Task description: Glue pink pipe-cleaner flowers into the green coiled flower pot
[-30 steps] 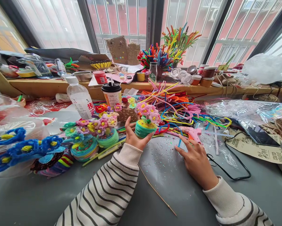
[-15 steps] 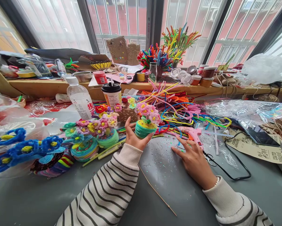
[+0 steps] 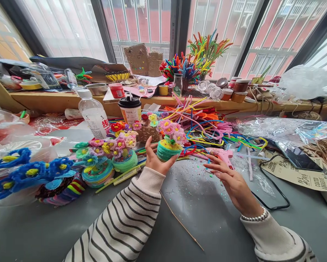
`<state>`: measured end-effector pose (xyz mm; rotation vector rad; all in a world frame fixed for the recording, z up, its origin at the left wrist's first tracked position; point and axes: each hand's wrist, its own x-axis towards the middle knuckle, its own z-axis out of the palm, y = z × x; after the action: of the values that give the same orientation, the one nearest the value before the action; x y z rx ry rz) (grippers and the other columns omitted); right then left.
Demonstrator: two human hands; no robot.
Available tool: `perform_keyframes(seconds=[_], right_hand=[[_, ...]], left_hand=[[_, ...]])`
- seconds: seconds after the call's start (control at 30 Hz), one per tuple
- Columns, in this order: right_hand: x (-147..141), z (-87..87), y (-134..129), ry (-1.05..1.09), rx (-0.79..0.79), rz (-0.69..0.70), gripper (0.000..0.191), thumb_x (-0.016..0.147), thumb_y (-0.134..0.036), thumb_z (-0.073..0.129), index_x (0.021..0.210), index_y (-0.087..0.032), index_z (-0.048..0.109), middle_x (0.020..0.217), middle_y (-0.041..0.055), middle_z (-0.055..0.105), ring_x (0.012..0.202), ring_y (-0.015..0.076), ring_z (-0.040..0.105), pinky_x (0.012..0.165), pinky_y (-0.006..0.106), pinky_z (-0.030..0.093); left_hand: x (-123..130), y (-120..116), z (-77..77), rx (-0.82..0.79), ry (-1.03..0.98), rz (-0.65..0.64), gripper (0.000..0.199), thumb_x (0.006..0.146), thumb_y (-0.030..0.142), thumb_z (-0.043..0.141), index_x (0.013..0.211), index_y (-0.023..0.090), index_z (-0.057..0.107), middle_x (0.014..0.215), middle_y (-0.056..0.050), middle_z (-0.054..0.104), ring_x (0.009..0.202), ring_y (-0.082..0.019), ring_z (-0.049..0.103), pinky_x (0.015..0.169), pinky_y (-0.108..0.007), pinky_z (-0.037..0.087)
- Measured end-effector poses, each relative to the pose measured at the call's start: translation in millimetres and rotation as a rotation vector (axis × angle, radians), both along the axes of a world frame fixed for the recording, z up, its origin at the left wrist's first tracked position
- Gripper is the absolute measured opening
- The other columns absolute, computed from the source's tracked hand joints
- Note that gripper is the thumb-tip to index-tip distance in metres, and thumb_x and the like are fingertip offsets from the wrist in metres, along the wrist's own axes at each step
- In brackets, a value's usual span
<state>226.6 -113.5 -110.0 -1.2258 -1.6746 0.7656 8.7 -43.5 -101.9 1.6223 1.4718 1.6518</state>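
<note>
My left hand (image 3: 158,160) is closed around a small teal pot (image 3: 166,151) wound from pipe cleaners, with a yellow top. Pink pipe-cleaner flowers (image 3: 172,131) with green leaves rise from it. My right hand (image 3: 231,182) is off to the right, fingers stretched out and nothing in it, just in front of a pink glue gun (image 3: 222,154). Tiny glitter specks lie on the grey table (image 3: 190,203) between the hands. A thin wooden stick (image 3: 181,223) lies near my left sleeve.
Left stand more flower pots, among them a green one (image 3: 125,160) and a striped one with blue flowers (image 3: 63,191). A water bottle (image 3: 94,116) and a lidded cup (image 3: 130,109) are behind. Loose pipe cleaners (image 3: 201,122) pile up at the back; a phone (image 3: 298,156) lies right.
My right hand has turned onto its side and lifted a little, its fingers drawn closer together. My left hand and the flower pot have stayed in place.
</note>
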Motion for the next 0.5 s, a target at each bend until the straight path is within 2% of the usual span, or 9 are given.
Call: perform_keyframes(seconds=[0.07, 0.13, 0.23, 0.3, 0.4, 0.5], right_hand=[[1, 2.3, 0, 0.072, -0.030, 0.046, 0.033, 0.083, -0.018, 0.034, 0.105, -0.025, 0.059, 0.132, 0.0028, 0.040, 0.116, 0.0194, 0.043, 0.081, 0.033, 0.047], [2, 2.3, 0, -0.009, 0.013, 0.004, 0.032, 0.083, -0.019, 0.035, 0.104, -0.024, 0.059, 0.129, 0.0044, 0.044, 0.115, 0.0204, 0.043, 0.081, 0.035, 0.046], [1, -1.5, 1, -0.360, 0.243, -0.182, 0.030, 0.078, -0.016, 0.041, 0.094, -0.025, 0.065, 0.122, 0.0045, 0.050, 0.113, 0.0239, 0.043, 0.088, 0.045, 0.039], [-2, -5.0, 1, -0.619, 0.388, -0.255, 0.036, 0.073, -0.009, 0.042, 0.092, -0.027, 0.066, 0.124, 0.0044, 0.047, 0.111, 0.0253, 0.040, 0.091, 0.049, 0.035], [-7, -9.8, 0, -0.874, 0.454, -0.235, 0.046, 0.069, 0.000, 0.042, 0.098, -0.028, 0.064, 0.131, 0.0039, 0.041, 0.111, 0.0249, 0.038, 0.090, 0.046, 0.036], [-10, -12.9, -1, -0.985, 0.463, -0.208, 0.044, 0.069, 0.000, 0.044, 0.096, -0.030, 0.063, 0.133, 0.0012, 0.038, 0.112, 0.0247, 0.037, 0.089, 0.044, 0.037]], left_hand=[[0, 1, -0.9, 0.006, -0.005, -0.005, 0.098, 0.045, 0.041, 0.073, 0.125, 0.019, 0.021, 0.100, -0.010, 0.051, 0.087, -0.021, 0.056, 0.079, -0.043, 0.045], [0, 1, -1.5, 0.005, -0.014, -0.015, 0.098, 0.045, 0.041, 0.073, 0.125, 0.019, 0.021, 0.101, -0.010, 0.050, 0.087, -0.021, 0.056, 0.077, -0.042, 0.045], [0, 1, -1.5, 0.000, -0.021, -0.021, 0.098, 0.045, 0.041, 0.073, 0.125, 0.020, 0.020, 0.101, -0.009, 0.050, 0.088, -0.022, 0.056, 0.076, -0.042, 0.046], [0, 1, -1.0, -0.003, -0.021, -0.022, 0.097, 0.045, 0.041, 0.073, 0.125, 0.020, 0.021, 0.100, -0.009, 0.050, 0.088, -0.022, 0.056, 0.076, -0.042, 0.046], [0, 0, -0.3, -0.003, -0.016, -0.017, 0.097, 0.045, 0.041, 0.073, 0.125, 0.020, 0.021, 0.101, -0.010, 0.050, 0.088, -0.022, 0.055, 0.077, -0.043, 0.045], [0, 0, -0.2, 0.000, -0.006, -0.011, 0.098, 0.045, 0.040, 0.073, 0.125, 0.020, 0.021, 0.101, -0.009, 0.050, 0.088, -0.021, 0.055, 0.079, -0.044, 0.044]])
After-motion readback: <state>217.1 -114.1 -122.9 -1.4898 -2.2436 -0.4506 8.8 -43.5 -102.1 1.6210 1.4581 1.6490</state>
